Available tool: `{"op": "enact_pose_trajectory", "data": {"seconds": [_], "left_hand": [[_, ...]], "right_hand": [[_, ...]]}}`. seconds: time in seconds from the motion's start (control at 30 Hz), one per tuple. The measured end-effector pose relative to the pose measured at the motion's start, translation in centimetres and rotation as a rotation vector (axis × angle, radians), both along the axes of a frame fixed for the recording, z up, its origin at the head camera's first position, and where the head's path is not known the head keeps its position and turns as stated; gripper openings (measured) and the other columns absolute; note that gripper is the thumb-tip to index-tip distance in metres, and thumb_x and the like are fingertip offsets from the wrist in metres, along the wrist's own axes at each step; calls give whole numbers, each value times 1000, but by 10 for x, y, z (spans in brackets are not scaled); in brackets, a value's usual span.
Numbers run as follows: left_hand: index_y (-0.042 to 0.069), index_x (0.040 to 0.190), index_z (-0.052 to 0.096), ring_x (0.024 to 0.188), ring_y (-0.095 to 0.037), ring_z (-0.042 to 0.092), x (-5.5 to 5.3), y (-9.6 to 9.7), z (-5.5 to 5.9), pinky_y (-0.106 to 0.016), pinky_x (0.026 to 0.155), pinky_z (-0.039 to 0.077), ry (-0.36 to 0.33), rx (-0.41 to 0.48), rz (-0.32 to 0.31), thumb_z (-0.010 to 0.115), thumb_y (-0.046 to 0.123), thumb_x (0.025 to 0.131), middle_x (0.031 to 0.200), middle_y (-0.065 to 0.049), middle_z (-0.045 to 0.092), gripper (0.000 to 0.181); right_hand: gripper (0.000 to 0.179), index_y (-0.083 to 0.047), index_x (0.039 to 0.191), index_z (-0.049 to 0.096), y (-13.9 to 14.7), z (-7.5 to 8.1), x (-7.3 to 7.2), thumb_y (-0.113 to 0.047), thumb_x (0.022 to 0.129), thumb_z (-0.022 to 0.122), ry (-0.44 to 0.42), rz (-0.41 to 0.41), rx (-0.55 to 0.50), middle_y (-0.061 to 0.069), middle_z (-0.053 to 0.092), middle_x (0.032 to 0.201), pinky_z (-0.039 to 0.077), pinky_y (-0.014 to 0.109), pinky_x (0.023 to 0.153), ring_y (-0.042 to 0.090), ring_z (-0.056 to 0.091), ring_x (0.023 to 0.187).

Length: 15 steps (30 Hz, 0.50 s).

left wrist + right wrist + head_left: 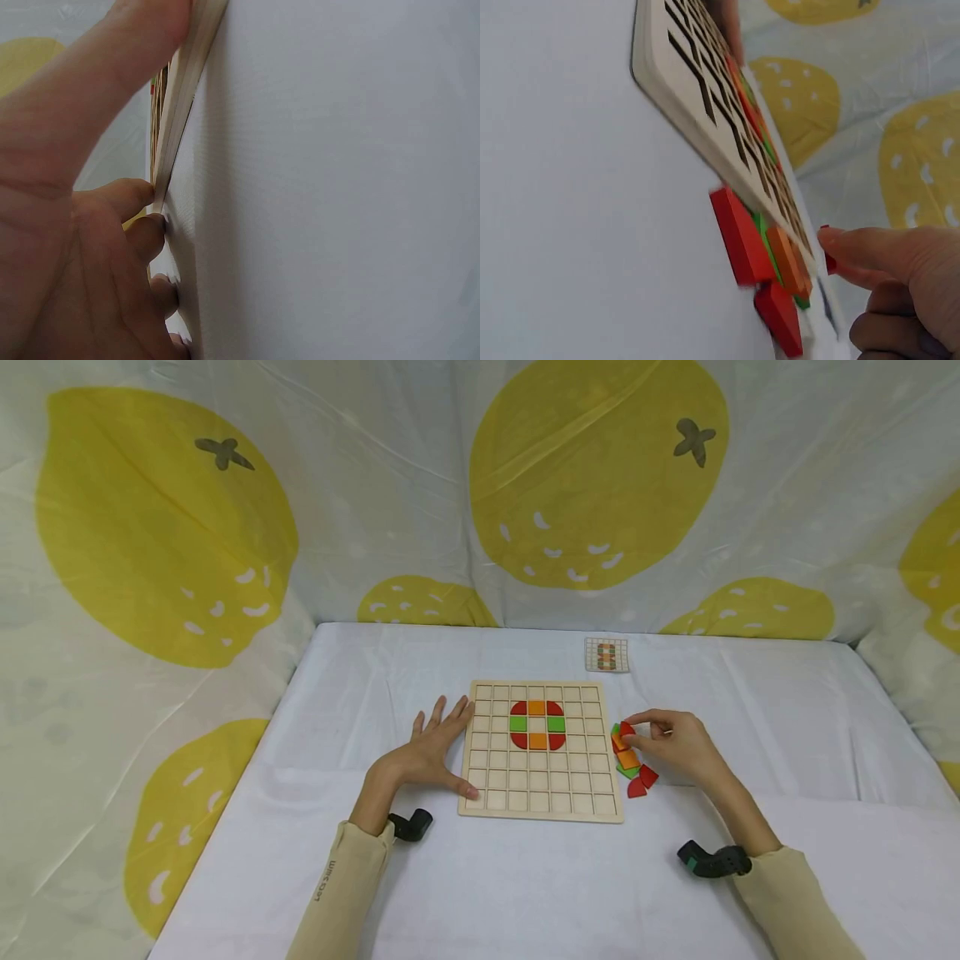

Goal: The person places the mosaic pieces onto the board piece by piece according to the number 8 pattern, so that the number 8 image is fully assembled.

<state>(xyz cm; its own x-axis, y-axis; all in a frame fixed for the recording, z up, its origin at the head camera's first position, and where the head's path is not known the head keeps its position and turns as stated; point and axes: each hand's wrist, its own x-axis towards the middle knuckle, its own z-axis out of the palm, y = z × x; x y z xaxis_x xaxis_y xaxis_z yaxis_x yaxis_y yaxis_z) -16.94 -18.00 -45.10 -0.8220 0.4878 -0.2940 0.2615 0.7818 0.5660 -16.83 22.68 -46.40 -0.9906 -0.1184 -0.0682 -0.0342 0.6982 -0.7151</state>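
Observation:
A square wooden grid board (540, 806) lies on the white-covered table. Set in its cells, red quarter-round (519, 742), orange (537, 741) and green pieces (518, 723) form a ring around one bare cell. My left hand (423, 758), fingers spread, rests against the board's left edge, with the thumb at the lower left corner. Just right of the board, my right hand (682, 745) pinches a red piece (830, 260) between thumb and forefinger. Below those fingertips lie loose pieces: orange (628, 760), green (626, 771) and red (637, 787), some overlapping.
A small card (607, 656) printed with a grid and a coloured pattern lies behind the board. Fabric with large yellow lemons (600, 477) hangs behind and beside the table. Each wrist wears a black camera, the right one (716, 862) near the sleeve.

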Motion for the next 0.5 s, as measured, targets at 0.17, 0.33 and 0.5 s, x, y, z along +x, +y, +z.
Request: {"op": "enact_pose_trajectory", "data": {"seconds": [0.17, 0.33, 0.5], "left_hand": [[11, 168, 8, 160, -40, -18, 0, -1, 0, -67, 127, -10, -3, -5, 0, 96, 47, 68, 176, -8, -4, 137], [11, 168, 8, 160, -40, -18, -1, -1, -1, -67, 127, -10, -3, -6, 0, 95, 48, 68, 176, -8, -4, 138], [11, 168, 7, 161, -39, -19, -1, -1, -1, -66, 127, -11, -3, -9, 0, 95, 48, 68, 176, -8, -4, 138]], "right_hand": [[32, -9, 111, 78, -31, 3, 5, -27, 86, 86, -13, 83, -63, -4, 33, 61, 26, 25, 50, 9, 32, 56], [29, -10, 110, 79, -55, 1, 8, -23, 86, 86, -37, 157, -138, -6, 30, 58, 26, 24, 52, 8, 28, 55], [27, -11, 108, 80, -69, -2, 11, -24, 85, 87, -70, 197, -157, -7, 30, 59, 23, 22, 49, 7, 27, 54]]}}
